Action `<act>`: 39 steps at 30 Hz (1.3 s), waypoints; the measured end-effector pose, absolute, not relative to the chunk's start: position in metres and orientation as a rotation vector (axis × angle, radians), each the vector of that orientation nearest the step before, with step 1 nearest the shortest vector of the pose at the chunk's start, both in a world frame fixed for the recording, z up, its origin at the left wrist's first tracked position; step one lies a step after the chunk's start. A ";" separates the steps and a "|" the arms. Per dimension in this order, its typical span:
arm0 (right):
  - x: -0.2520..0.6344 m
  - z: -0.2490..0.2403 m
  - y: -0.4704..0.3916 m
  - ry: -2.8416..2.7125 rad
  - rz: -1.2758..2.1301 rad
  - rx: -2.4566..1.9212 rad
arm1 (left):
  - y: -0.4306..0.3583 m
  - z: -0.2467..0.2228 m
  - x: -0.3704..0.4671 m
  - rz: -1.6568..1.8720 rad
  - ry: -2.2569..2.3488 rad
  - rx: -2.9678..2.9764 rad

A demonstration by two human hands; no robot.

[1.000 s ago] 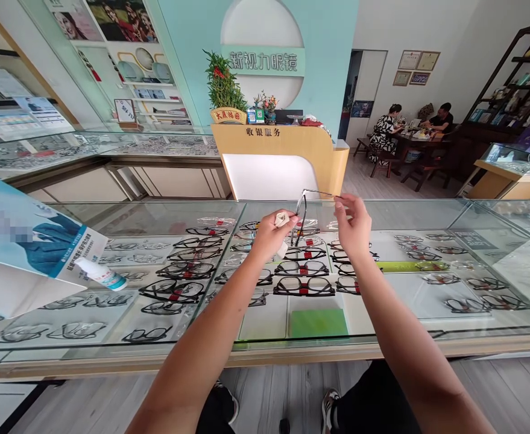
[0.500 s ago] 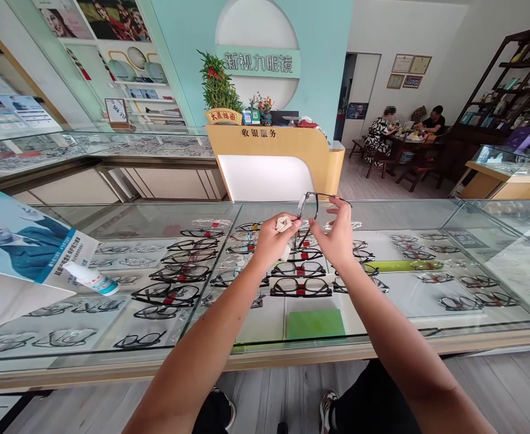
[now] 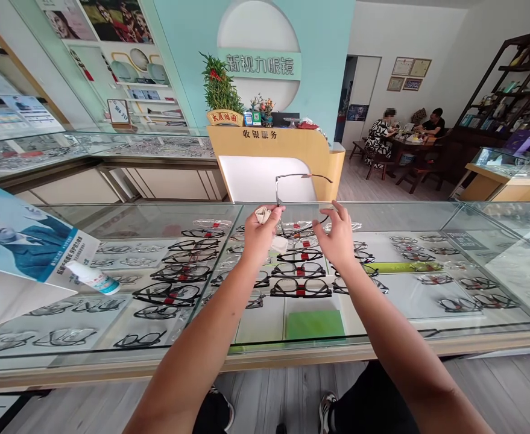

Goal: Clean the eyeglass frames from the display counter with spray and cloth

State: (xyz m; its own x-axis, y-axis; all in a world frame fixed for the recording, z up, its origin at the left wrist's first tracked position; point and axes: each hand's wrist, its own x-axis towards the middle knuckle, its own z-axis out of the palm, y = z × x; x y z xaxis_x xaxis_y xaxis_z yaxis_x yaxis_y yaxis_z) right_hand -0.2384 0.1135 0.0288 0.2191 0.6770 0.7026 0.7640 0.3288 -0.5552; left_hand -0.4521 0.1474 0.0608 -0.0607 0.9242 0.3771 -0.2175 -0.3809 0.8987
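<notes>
Above the glass counter, my left hand (image 3: 261, 232) is closed on a pair of dark-framed glasses (image 3: 277, 188) and a crumpled pale cloth (image 3: 263, 214). The glasses are turned on end, one temple arm reaching right at the top and the other lower down, towards my right hand. A corner of pale cloth hangs below the left fingers. My right hand (image 3: 337, 235) is beside the lower temple arm, thumb and fingers apart; whether a fingertip touches the arm is unclear.
Rows of glasses (image 3: 301, 287) lie inside the glass display counter (image 3: 255, 348). On its left top stand a white bottle (image 3: 93, 277) and a blue-and-white box (image 3: 25, 241). A cashier desk (image 3: 332, 175) is ahead. Two people sit at a table (image 3: 409, 144) at the back right.
My left hand has moved slightly left with the glasses, which have turned so their temple arms spread apart one above the other. The right hand's fingers have come off the upper arm.
</notes>
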 end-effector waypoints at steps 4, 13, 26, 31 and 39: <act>-0.239 0.026 0.113 -1.501 -0.056 -1.451 | 0.156 0.065 -0.461 1.693 0.823 1.227; -0.252 0.036 0.099 -1.609 -0.135 -1.362 | 0.146 0.069 -0.459 1.512 0.855 1.350; -0.265 0.033 0.101 -1.737 0.169 -0.906 | 0.132 0.059 -0.444 1.258 0.756 1.424; -0.259 0.032 0.104 -1.631 0.168 -1.047 | 0.129 0.064 -0.441 1.200 0.777 1.277; -0.239 0.037 0.115 -1.472 0.129 -1.143 | 0.144 0.052 -0.442 0.932 1.137 1.300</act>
State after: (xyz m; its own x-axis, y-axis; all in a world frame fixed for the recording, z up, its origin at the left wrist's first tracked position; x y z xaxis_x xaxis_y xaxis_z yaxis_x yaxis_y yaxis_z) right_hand -0.2393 0.1154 0.0370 0.1913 0.6894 0.6986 0.5572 0.5097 -0.6556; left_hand -0.4423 0.1439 0.0516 0.2243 0.9693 -0.1008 0.0917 0.0820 0.9924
